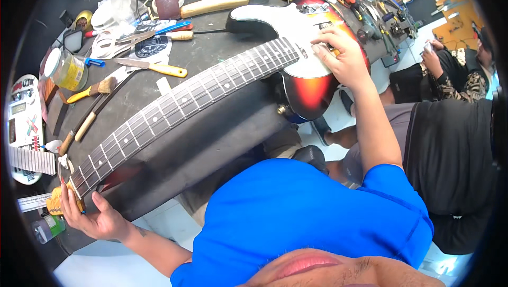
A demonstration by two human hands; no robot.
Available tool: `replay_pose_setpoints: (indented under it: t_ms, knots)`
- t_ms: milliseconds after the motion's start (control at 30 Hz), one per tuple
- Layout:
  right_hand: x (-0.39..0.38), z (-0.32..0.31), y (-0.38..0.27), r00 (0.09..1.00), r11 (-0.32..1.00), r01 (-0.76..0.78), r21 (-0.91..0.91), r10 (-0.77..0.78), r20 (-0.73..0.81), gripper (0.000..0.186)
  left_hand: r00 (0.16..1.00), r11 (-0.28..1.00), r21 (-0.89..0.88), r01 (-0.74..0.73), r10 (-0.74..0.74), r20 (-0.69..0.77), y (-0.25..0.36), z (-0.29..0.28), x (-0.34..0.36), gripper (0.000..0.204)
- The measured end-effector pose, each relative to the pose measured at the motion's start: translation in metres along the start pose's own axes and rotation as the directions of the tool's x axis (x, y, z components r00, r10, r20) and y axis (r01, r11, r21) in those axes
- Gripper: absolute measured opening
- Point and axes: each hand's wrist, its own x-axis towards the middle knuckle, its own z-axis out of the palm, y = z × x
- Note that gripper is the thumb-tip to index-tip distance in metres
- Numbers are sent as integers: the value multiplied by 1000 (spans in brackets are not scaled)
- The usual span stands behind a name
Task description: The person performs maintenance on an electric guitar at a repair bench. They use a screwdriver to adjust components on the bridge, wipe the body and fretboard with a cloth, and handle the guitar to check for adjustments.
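A bass guitar (182, 96) with a dark fretboard, white pickguard and sunburst body lies across the bench, its neck running to the lower left. My left hand (98, 221) is around the headstock end near the nut, thumb on the near side and fingers on the far side. Over the body, my right hand (344, 56) rests on the strings beside the pickguard, fingers bent and apart from the thumb. Its fingertips partly cover the pickup area.
Beyond the neck on the dark bench (206, 56) lie a yellow-handled knife (153, 67), a brush (92, 90), a glass jar (67, 70) and a wooden-handled tool (214, 5). More tools crowd the far right. Two people sit at the right, one in black (450, 154).
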Motion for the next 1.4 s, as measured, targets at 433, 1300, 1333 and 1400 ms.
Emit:
replay_pose_setpoints:
  t_ms: [433, 1300, 1333, 1400]
  knots:
    - [41, 12, 0, 945, 959, 284, 5, -281, 168, 31, 998, 993, 96, 65, -62, -33, 17, -11, 5, 47]
    - [141, 117, -292, 289, 331, 937, 112, -915, 283, 14, 972, 984, 52, 172, -161, -170, 16, -15, -7, 43]
    - [147, 128, -307, 293, 345, 927, 146, -911, 291, 15, 974, 986, 43, 163, -153, -169, 17, -14, -5, 43]
    - [157, 148, -328, 300, 362, 915, 180, -907, 296, 16, 974, 988, 30, 154, -146, -174, 16, -15, -4, 43]
